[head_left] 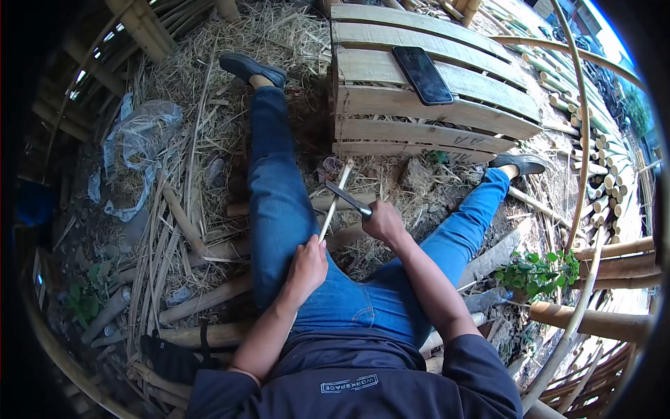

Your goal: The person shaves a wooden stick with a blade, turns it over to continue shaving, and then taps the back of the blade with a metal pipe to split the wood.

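Observation:
My left hand point(308, 267) is closed around a thin bamboo strip point(327, 220), which points away from me between my legs toward a wooden crate. In my right hand point(383, 223) is a knife point(349, 198), gripped by its handle. Its blade lies across the strip, a little beyond my left fingers. The strip's far end point(348, 165) comes close to the crate's lower edge. My left hand rests near my left thigh, and my right hand is over the gap between my legs.
The slatted wooden crate point(391, 127) stands ahead with a phone point(423, 75) on top. Straw and shavings point(279, 35) cover the ground. A plastic bag point(143, 136) lies left, a black bag point(174, 359) near my left elbow. Bamboo poles point(614, 183) are stacked right, beyond a leafy plant point(537, 272).

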### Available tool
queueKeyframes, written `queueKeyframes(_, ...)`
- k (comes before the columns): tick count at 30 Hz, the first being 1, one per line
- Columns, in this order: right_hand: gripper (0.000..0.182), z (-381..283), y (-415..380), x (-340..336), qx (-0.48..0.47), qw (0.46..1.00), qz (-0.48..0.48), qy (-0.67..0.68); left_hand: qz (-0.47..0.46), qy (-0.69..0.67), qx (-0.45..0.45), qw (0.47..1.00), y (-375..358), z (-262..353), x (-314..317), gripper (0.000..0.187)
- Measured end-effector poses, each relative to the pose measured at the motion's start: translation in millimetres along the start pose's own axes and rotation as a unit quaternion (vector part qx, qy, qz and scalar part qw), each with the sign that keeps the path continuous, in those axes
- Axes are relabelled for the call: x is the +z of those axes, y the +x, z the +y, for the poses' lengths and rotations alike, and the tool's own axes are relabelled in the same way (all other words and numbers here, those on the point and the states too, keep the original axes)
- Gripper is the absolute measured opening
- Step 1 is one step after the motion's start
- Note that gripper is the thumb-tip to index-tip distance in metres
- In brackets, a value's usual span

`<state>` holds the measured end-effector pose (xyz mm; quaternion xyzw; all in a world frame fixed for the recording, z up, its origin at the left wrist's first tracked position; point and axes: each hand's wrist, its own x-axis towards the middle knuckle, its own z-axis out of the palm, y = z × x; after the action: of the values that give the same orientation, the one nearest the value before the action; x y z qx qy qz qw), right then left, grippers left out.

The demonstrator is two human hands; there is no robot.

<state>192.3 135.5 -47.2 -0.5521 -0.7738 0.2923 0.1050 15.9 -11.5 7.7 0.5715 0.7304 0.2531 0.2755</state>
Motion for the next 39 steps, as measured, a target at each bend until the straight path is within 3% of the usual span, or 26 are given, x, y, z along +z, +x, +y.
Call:
queueKeyframes(3,0.017,-15.0,-16.1,-0.6,-0.053,0.997,-0.022,-0.056,-0.009,0.002,-0.011,1.000,1.0,2.2,0.3,0.020)
queueKeyframes(6,0.018,-5.9,1.8,-0.1,0.048,0.998,0.043,0.021,-0.001,0.001,-0.006,1.000,0.6,0.1,2.2,0.019)
queueKeyframes(7,0.023,-7.6,3.8,-7.1,0.071,0.997,-0.007,-0.007,-0.003,0.001,-0.010,1.000,-1.9,0.1,3.1,0.019)
queueKeyframes(10,0.025,-17.5,-14.6,-4.9,-0.028,0.997,-0.053,-0.045,-0.024,0.001,-0.032,0.999,6.2,9.7,-5.3,0.019)
queueKeyframes(11,0.019,-7.8,-15.5,7.0,-0.046,0.999,-0.021,-0.005,-0.040,-0.001,-0.049,0.998,0.6,11.8,-5.5,0.019)
queueKeyframes(14,0.020,-3.0,-2.9,-4.5,0.050,0.998,0.014,0.033,-0.013,0.018,-0.027,0.999,1.0,0.3,2.4,0.020)
queueKeyframes(18,0.017,-7.0,-19.7,-0.6,-0.076,0.996,-0.046,-0.007,-0.005,0.004,-0.001,1.000,8.6,4.4,-2.0,0.020)
queueKeyframes(21,0.014,-11.7,-10.0,1.9,-0.063,0.997,-0.047,-0.015,-0.004,0.004,0.007,1.000,6.9,-5.2,1.1,0.022)
queueKeyframes(26,0.015,-14.6,-13.2,10.4,-0.082,0.996,-0.015,-0.014,-0.038,-0.119,-0.033,0.992,11.5,-14.3,-8.1,0.025)
queueKeyframes(32,0.015,7.0,7.3,-8.0,0.041,0.998,0.043,-0.036,-0.085,-0.152,-0.100,0.980,9.5,-6.6,-17.4,0.029)
queueKeyframes(36,0.013,-13.7,-16.3,-7.7,-0.091,0.994,0.015,-0.061,-0.073,-0.157,-0.079,0.982,9.2,-11.8,-8.3,0.030)
queueKeyframes(39,0.012,-10.8,-7.9,6.0,-0.080,0.996,-0.003,-0.039,-0.062,-0.148,-0.061,0.985,5.0,-17.0,-6.8,0.029)
